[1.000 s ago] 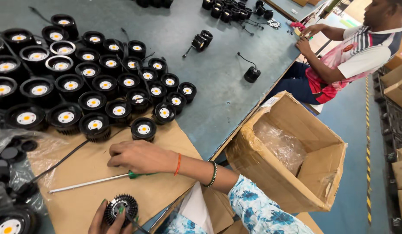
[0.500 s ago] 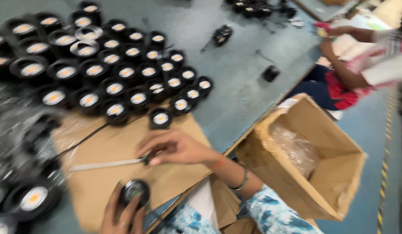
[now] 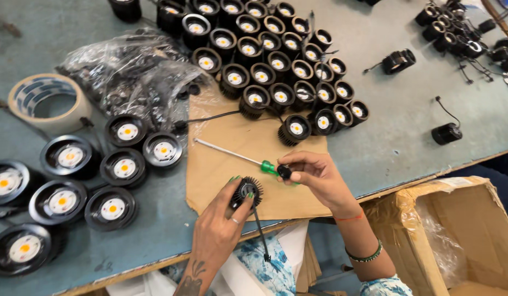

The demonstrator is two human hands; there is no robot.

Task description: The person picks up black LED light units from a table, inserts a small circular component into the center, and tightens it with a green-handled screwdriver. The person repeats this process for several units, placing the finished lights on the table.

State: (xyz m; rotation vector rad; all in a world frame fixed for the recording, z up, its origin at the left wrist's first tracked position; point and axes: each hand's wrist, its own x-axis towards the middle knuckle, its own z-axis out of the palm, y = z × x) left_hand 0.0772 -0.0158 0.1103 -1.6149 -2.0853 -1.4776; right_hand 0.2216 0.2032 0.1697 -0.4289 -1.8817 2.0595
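Black finned round lamp housing (image 3: 247,192), with a thin black lead (image 3: 260,233) hanging from it toward 6 o'clock, sits pinched in the left hand (image 3: 218,233); the thumb lies on its 5 o'clock edge and the green-nailed fingertips (image 3: 233,179) curl over its 9 o'clock rim, so the fingers are closed on the part; it is held just above the flat brown cardboard sheet (image 3: 226,148), near the table's front edge. Right hand (image 3: 314,175), at 3 o'clock from the housing and just beside it, grips a small black knob-like piece (image 3: 284,172) between thumb and forefinger, the remaining fingers folded; this piece touches the butt of the green-handled screwdriver (image 3: 235,154), whose bare steel shaft lies on the cardboard and points toward 10 o'clock. Rows of similar black lamp units with white-and-yellow centres (image 3: 276,71) stand at 12 o'clock on the grey-blue table (image 3: 396,131); larger black round lamps with white discs (image 3: 73,181) lie at 9 o'clock; a clear plastic bag of dark small parts (image 3: 128,77) rests at 11 o'clock, with a roll of pale adhesive tape (image 3: 46,101) further toward 10 o'clock; an open brown cardboard box lined with clear film (image 3: 457,235) stands at 4 o'clock, below the table edge; a lone black unit with a lead (image 3: 446,132) lies at 2 o'clock.
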